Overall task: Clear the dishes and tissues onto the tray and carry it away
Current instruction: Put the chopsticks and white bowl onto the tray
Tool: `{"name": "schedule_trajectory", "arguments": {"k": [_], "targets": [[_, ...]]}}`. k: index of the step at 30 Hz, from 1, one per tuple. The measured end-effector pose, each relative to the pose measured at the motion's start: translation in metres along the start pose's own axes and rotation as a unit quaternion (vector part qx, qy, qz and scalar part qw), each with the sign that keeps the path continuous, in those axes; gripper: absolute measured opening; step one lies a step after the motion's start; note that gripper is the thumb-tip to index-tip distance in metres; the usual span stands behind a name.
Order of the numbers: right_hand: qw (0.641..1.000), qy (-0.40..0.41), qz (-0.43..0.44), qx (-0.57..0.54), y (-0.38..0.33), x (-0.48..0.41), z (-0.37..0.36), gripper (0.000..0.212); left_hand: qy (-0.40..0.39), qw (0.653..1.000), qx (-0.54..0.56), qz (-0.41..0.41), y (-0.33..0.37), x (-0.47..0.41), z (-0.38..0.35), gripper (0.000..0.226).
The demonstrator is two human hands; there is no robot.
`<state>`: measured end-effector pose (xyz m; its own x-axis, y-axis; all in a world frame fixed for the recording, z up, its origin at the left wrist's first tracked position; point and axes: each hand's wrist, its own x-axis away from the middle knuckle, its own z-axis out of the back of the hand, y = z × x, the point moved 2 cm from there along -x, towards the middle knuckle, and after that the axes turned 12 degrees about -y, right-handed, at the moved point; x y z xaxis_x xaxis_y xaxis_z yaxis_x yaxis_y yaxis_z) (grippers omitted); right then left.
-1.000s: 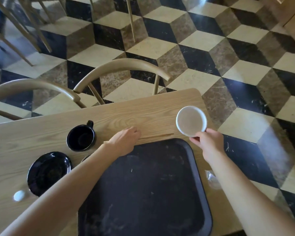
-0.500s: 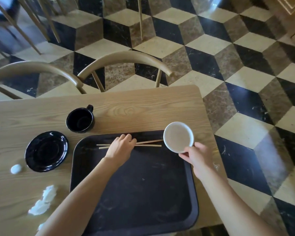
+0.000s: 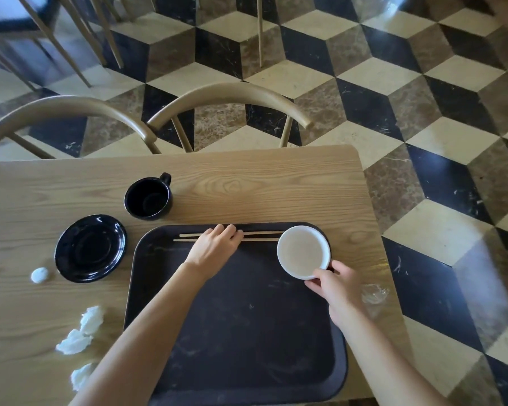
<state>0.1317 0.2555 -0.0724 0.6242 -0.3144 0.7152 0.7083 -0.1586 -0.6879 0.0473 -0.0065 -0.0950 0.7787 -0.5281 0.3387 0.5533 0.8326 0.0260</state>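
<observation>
A black tray lies on the wooden table in front of me. My left hand rests palm down on a pair of wooden chopsticks along the tray's far edge. My right hand grips the near rim of a small white bowl at the tray's far right corner. Left of the tray stand a black mug and a black saucer. Crumpled white tissues and a small white ball of tissue lie near the left edge.
A scrap of clear plastic wrap lies on the table right of the tray. Two curved wooden chair backs stand at the far side. The table's right edge drops to a chequered floor.
Both hands came from the table onto the tray: the left set the chopsticks along its far edge, the right brought the white bowl to the far right corner. The view shifted.
</observation>
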Motion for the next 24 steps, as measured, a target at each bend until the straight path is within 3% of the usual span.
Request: {"name": "schedule_trajectory", "arguments": {"k": [2,6,13,21,24], "targets": [[1.0,0.0,0.003,-0.007,-0.003,0.002,-0.002,0.014,0.008,1.0,0.01,0.005,0.0,-0.001,-0.002,0.061],[0.999,0.009,0.011,-0.029,-0.005,0.001,-0.006,0.016,0.012,1.0,0.016,0.024,0.005,-0.008,0.002,0.041],[0.998,0.001,0.014,-0.057,-0.004,-0.002,-0.007,0.016,0.016,0.999,-0.028,0.03,0.012,-0.017,0.008,0.037],[0.998,-0.007,0.009,-0.065,-0.002,-0.005,-0.006,0.017,-0.008,0.999,-0.037,-0.014,0.0,-0.019,0.005,0.042],[0.998,-0.008,0.007,-0.061,-0.002,-0.005,-0.004,0.02,0.025,0.999,-0.023,-0.021,-0.003,-0.019,0.005,0.03]]}}
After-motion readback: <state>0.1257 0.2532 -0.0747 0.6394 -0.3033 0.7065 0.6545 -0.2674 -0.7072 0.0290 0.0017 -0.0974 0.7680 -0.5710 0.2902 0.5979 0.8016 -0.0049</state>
